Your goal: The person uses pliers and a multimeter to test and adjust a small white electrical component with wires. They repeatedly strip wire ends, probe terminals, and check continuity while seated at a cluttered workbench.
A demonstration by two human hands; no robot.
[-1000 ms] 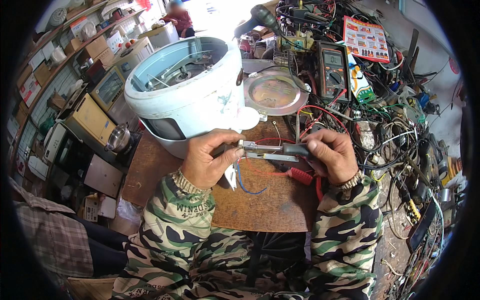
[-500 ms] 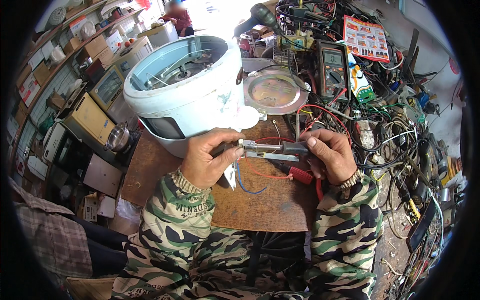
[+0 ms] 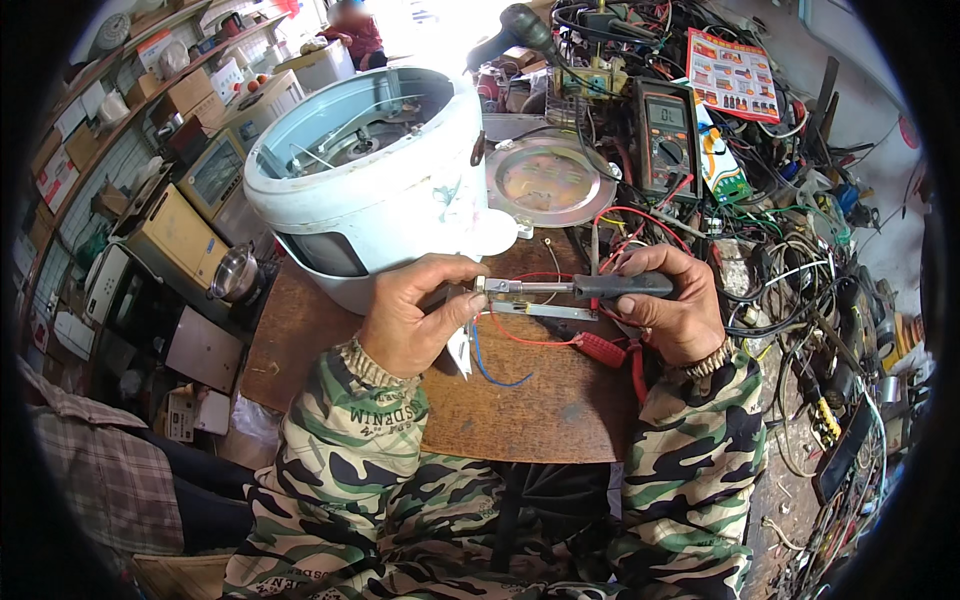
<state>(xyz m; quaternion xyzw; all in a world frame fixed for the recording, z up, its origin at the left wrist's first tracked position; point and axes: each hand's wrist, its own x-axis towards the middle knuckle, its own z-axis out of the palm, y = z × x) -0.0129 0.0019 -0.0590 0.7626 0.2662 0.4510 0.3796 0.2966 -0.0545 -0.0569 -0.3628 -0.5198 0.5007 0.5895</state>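
My left hand pinches a small metal part with a long thin metal strip reaching rightward from it. A blue wire hangs below. In my right hand is a screwdriver with a dark handle, lying level, its shaft pointing left at the metal part. Whether its tip is seated there cannot be made out. Just under the strip, a red insulated clip lies near my right fingers. Behind my left hand stands a white round appliance housing, open at the top.
A round metal plate lies beyond my hands on the wooden table. Further right are a multimeter, a red-and-white leaflet and tangled cables. Shelves with boxes line the left; another person sits at the back.
My right hand has shifted slightly right, and its grip on the screwdriver handle has changed, showing more of the handle. My left hand stays nearly in place.
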